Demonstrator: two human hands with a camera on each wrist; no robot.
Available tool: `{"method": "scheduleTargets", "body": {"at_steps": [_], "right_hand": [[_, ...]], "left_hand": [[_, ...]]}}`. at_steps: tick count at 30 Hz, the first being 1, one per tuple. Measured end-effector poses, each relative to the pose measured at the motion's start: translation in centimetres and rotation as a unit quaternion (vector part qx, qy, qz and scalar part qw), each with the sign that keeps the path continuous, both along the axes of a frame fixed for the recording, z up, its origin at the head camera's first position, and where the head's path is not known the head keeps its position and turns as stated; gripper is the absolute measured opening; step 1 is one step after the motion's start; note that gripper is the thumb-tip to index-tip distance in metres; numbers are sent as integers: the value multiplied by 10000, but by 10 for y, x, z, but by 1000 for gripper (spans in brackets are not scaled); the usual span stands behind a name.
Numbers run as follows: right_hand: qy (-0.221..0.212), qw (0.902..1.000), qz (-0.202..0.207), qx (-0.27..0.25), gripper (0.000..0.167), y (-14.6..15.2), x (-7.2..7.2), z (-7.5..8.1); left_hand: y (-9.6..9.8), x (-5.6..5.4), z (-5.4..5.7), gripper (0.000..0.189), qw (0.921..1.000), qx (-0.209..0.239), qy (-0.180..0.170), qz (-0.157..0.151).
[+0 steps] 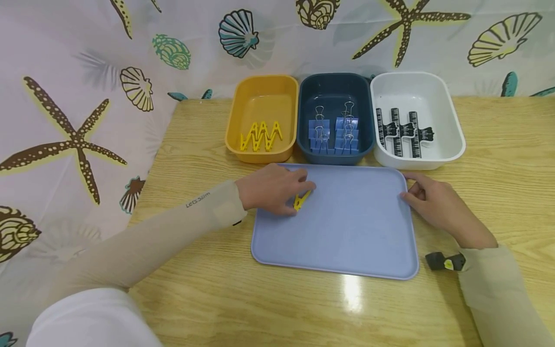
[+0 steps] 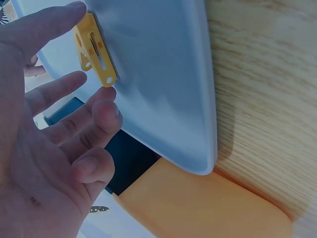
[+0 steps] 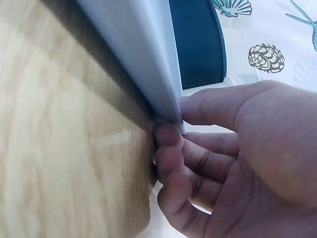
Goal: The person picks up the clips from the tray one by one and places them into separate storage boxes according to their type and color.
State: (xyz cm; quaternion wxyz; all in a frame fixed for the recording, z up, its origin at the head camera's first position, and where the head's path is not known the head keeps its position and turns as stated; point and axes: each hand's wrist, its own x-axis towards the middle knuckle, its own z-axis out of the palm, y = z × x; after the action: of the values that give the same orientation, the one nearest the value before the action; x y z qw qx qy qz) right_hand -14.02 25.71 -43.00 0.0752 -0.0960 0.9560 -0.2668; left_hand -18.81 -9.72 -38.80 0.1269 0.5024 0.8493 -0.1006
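Note:
One yellow plastic clothespin lies on the upper left part of a light blue tray. Over it is my left hand, thumb and fingers spread around the clip. In the left wrist view, the thumb tip is by one end of the clothespin and a fingertip is by the other; contact is hard to tell. My right hand holds the tray's right rim near its far corner. The right wrist view shows the thumb on the rim, with curled fingers at its underside.
Behind the tray stand a yellow bin with several yellow clothespins, a dark blue bin with several blue binder clips, and a white bin with 3 piano-key-patterned clips. A shell-printed cloth hangs behind the wooden table.

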Motion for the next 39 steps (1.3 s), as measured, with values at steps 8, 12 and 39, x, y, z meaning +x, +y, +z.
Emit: {"method": "scheduleTargets", "body": {"at_steps": [8,12,39], "right_hand": [[40,10000,29,0,42,1,0,0],[35,10000,30,-8,42,1,0,0],[-159,9999,-26,-8,44,0,0,2]], "left_hand": [[1,0,-1,57,10000,-4,-3,35],[2,0,-1,56,10000,-4,-26,40],[4,-2,-4,55,9996,-67,-266,116]]}}
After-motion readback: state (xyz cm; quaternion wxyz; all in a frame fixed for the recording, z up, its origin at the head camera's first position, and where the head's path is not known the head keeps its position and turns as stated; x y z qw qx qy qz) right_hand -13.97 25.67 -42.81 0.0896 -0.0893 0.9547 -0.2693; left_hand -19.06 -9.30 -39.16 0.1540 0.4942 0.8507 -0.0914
